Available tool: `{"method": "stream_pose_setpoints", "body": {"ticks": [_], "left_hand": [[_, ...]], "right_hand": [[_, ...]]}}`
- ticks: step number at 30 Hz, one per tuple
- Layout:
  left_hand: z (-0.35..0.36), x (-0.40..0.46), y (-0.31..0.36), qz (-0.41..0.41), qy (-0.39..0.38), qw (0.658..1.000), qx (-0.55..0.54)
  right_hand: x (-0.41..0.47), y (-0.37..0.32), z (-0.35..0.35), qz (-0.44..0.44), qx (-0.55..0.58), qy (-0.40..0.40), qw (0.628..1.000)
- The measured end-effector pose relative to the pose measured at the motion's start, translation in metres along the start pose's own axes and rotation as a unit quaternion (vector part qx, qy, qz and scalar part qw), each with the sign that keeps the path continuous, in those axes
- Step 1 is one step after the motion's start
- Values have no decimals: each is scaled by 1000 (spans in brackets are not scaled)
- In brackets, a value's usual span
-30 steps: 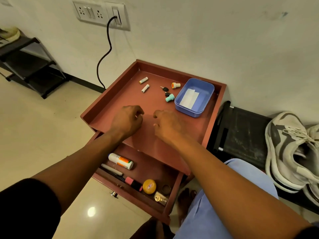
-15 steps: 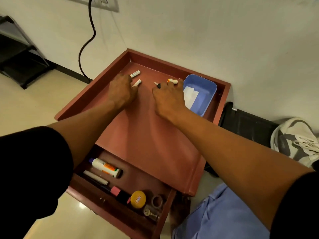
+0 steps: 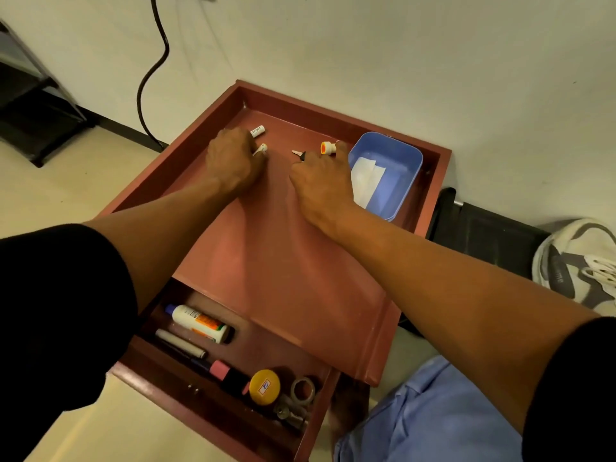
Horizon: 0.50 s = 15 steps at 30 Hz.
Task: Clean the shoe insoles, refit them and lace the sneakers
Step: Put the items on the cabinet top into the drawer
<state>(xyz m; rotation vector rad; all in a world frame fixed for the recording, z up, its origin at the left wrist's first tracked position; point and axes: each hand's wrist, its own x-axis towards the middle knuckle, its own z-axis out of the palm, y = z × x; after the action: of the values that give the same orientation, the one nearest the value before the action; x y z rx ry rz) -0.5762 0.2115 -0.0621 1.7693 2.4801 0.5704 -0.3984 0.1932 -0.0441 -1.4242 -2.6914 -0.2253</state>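
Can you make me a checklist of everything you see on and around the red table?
Surface: red table top with raised rim; drawer below pulled open.
Job's things: sneaker on the floor at right; no insoles seen.
Clutter: two white batteries, key, orange-capped item, blue tub with white paper; glue bottle, yellow tin, markers in the drawer.
Hands: left hand on the batteries; right hand over the key.
Cables: black cable down the wall.
Surroundings: black rack at left.
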Motion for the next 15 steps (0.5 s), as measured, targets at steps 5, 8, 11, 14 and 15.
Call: {"method": "stream_pose_setpoints", "body": {"ticks": [5, 8, 11, 14, 15], "left_hand": [[-26, -39, -5, 75, 7, 996, -44], [-47, -73, -19, 117, -24, 988, -95], [-76, -113, -34, 152, -85, 974, -145], [-99, -144, -53, 126, -212, 949, -199], [-104, -156, -60, 114, -256, 937, -209]], "right_hand": [[-26, -12, -21, -15, 99, 43, 994], [-54, -28, -38, -26, 212, -33, 976], [-84, -44, -58, -25, 314, -145, 938], [-112, -60, -67, -39, 345, -235, 908], [-124, -66, -69, -46, 349, -254, 901]]}}
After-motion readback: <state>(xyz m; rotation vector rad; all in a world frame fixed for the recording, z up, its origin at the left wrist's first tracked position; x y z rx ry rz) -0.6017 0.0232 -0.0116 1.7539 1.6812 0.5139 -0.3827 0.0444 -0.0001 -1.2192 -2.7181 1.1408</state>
